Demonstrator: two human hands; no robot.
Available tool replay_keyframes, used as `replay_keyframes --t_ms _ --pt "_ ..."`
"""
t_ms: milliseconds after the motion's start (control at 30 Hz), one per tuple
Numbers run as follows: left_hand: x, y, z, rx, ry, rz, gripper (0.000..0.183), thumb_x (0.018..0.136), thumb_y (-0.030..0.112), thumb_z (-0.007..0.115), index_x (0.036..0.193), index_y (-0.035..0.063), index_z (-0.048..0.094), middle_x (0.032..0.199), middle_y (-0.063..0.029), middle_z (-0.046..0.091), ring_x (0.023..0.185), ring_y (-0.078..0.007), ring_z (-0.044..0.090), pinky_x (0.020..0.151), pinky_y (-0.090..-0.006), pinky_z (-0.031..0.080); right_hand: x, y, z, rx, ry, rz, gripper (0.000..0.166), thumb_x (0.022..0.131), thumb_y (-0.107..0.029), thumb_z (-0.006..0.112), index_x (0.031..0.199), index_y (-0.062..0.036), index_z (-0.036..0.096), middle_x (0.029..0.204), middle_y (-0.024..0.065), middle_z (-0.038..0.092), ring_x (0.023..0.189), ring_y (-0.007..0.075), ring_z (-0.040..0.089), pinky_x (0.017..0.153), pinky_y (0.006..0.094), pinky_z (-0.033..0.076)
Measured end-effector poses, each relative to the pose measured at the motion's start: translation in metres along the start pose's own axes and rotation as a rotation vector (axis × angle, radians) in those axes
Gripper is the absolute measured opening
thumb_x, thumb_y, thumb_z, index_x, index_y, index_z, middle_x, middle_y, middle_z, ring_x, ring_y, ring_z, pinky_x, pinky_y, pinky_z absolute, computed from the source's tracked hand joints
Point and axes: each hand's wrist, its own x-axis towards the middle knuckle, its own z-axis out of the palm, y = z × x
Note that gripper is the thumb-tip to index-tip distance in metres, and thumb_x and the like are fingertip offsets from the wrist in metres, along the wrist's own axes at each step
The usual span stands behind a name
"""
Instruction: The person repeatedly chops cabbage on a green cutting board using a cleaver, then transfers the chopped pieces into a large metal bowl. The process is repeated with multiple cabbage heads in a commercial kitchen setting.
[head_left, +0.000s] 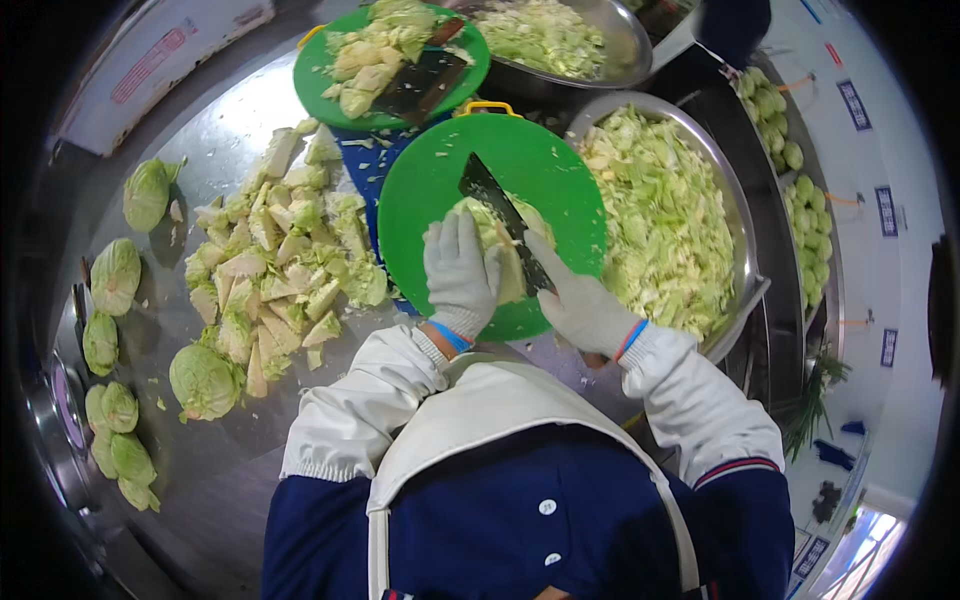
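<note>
A round green cutting board (420, 172) with a yellow handle lies before me. On it sits a pale cabbage piece (511, 274), with the blade of a cleaver (495, 196) across it. My right hand (581, 304), in a white knit glove, grips the cleaver near its lower end; the handle is mostly hidden by the hand. My left hand (459, 266), gloved alike, presses flat against the cabbage's left side, fingers pointing away from me. More cabbage (536, 221) shows to the right of the blade.
Cut cabbage wedges (277, 255) are heaped on the steel table (232, 465) at left, near whole cabbages (206, 381). At right stands a steel basin (739, 225) of chopped cabbage (660, 217). Beyond are a second green board (315, 79) bearing another cleaver (424, 82), and another basin (634, 37).
</note>
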Motion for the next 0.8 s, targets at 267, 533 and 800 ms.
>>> replay_keyframes --t_ms 267,533,800 --pt "-0.006 0.010 -0.013 0.005 -0.069 -0.014 0.062 0.082 0.033 0.067 0.127 -0.0030 0.045 0.127 -0.0249 0.045 0.112 -0.0431 0.044 0.097 -0.0524 0.037 -0.008 0.023 0.046 -0.095 0.215 -0.181 0.076 0.089 -0.015 0.049 0.154 -0.0133 0.008 0.081 0.0310 0.062 0.074 0.0467 0.062 0.073 0.0539 0.049" --pt "-0.022 0.002 -0.012 0.094 -0.056 0.076 0.072 0.080 0.038 0.069 0.132 -0.0012 0.041 0.133 -0.0228 0.042 0.119 -0.0431 0.040 0.098 -0.0541 0.035 -0.003 0.055 0.100 -0.114 0.449 -0.327 0.079 0.087 -0.016 0.053 0.155 -0.0184 0.013 0.083 0.0285 0.062 0.077 0.0460 0.062 0.072 0.0558 0.049" --pt "-0.017 -0.001 -0.020 0.046 -0.137 0.105 0.071 0.076 0.031 0.070 0.131 -0.0025 0.041 0.130 -0.0273 0.043 0.119 -0.0496 0.040 0.104 -0.0568 0.033 -0.029 0.000 0.053 -0.020 0.264 -0.173 0.077 0.088 -0.020 0.050 0.154 -0.0188 0.011 0.082 0.0308 0.064 0.075 0.0474 0.063 0.073 0.0541 0.049"
